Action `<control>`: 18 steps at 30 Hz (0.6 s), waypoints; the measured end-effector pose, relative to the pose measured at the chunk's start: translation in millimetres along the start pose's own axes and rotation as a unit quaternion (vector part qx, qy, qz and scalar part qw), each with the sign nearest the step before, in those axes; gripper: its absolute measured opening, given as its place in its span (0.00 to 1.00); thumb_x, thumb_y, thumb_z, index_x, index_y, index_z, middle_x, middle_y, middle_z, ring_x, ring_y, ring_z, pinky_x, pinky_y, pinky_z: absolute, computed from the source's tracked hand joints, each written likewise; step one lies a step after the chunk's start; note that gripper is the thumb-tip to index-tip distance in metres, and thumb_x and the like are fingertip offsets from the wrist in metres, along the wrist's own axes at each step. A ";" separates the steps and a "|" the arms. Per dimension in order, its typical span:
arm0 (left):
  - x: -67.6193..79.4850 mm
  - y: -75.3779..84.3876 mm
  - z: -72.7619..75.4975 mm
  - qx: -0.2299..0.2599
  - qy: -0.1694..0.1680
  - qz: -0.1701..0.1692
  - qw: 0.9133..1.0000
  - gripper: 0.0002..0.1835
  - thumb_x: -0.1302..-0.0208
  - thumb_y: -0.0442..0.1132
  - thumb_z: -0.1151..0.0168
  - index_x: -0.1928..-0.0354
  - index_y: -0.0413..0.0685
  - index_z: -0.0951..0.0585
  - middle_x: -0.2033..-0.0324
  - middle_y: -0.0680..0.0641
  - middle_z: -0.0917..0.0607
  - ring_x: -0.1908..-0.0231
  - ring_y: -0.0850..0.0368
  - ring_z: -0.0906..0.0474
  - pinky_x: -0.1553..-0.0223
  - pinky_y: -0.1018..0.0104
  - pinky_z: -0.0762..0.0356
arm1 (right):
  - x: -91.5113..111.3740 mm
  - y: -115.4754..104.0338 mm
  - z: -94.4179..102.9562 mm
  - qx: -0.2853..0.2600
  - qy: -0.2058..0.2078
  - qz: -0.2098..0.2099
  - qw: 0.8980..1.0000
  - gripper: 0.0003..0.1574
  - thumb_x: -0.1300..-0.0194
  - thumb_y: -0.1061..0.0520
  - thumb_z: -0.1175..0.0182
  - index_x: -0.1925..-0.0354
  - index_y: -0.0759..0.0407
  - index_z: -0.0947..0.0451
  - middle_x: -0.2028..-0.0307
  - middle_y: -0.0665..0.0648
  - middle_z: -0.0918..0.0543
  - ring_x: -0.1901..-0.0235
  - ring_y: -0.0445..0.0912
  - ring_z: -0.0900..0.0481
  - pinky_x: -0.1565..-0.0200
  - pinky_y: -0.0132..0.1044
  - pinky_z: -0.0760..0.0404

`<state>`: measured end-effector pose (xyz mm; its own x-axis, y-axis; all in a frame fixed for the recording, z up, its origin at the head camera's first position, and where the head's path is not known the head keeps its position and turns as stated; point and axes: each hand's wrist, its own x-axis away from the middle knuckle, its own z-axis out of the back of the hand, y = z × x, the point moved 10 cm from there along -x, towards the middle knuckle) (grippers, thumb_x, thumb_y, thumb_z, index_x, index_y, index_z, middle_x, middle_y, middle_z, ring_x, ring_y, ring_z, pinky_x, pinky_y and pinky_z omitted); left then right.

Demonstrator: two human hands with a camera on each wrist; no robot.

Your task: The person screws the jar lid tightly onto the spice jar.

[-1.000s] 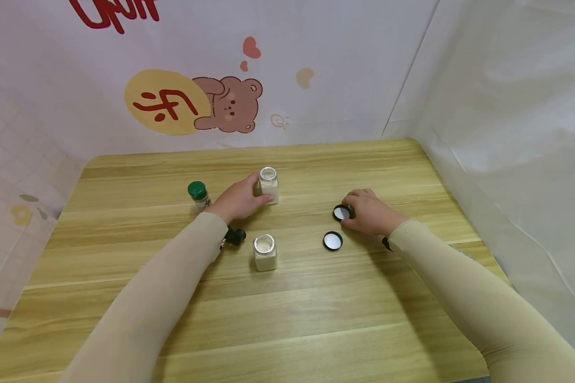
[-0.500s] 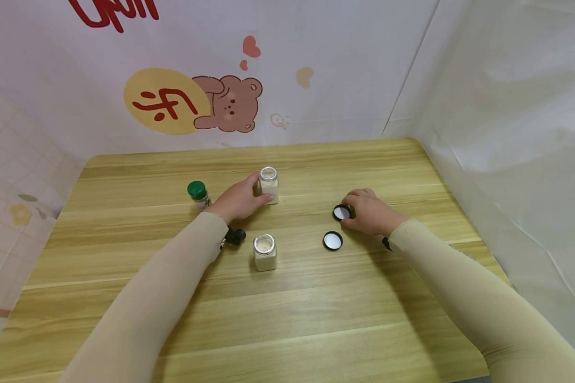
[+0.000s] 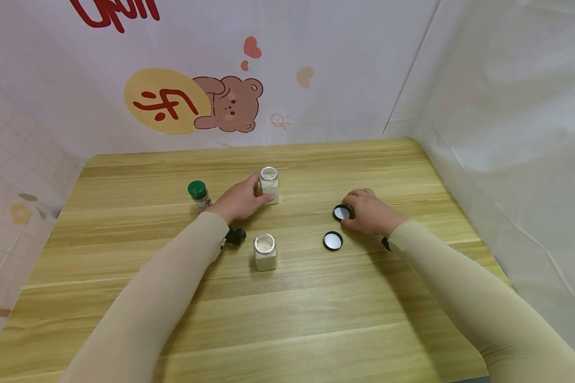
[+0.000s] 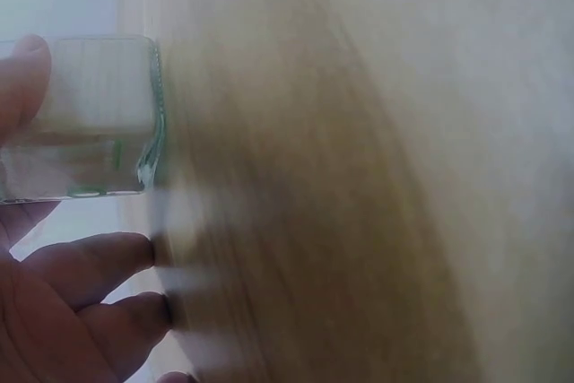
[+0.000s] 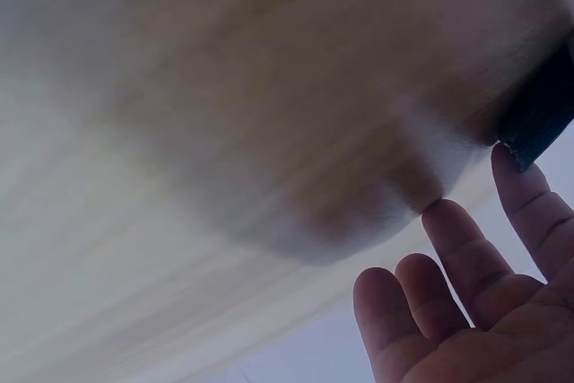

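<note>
The far jar (image 3: pixel 271 188) and the near jar (image 3: pixel 265 259) stand uncapped, so I judge lid removal complete; release of the far jar and held lid (image 3: pixel 341 213) appears outstanding. On the tabletop (image 3: pixel 292 330), the left hand (image 3: pixel 237 200) grips the far jar between thumb and fingers; the right hand (image 3: pixel 371 213) pinches the held lid near the loose lid (image 3: pixel 333 241). The far jar is upright: mouth up, long axis vertical. Both lids show white inner faces.

Head view: above and behind both hands, facing forward and down; farthest off, most of table (image 3: pixel 316 308) in frame. Left wrist view: close in at left hand (image 3: pixel 238 200), low, sideways; shares jar (image 3: pixel 270 190) with head. Right wrist view: close at right hand (image 3: pixel 369 213), tilted; shares lid (image 3: pixel 341 213) with head.
</note>
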<state>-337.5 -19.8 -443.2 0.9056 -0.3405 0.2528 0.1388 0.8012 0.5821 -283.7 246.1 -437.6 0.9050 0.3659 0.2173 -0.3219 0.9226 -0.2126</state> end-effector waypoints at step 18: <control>0.1 0.0 0.3 -0.003 0.000 -0.006 1.000 0.39 0.42 0.67 0.48 0.31 0.70 0.48 0.35 0.49 0.32 0.35 0.47 0.38 0.36 0.47 0.41 | -7.7 -0.9 6.1 -0.001 0.024 0.002 1.000 0.27 0.45 0.46 0.38 0.52 0.61 0.27 0.50 0.60 0.25 0.47 0.57 0.33 0.45 0.49 0.31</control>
<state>-337.6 -20.0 -442.9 0.9037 -0.3502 0.2465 0.1518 0.8002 0.5801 -292.2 243.2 -433.3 0.9164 0.3623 0.1700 -0.3244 0.9213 -0.2146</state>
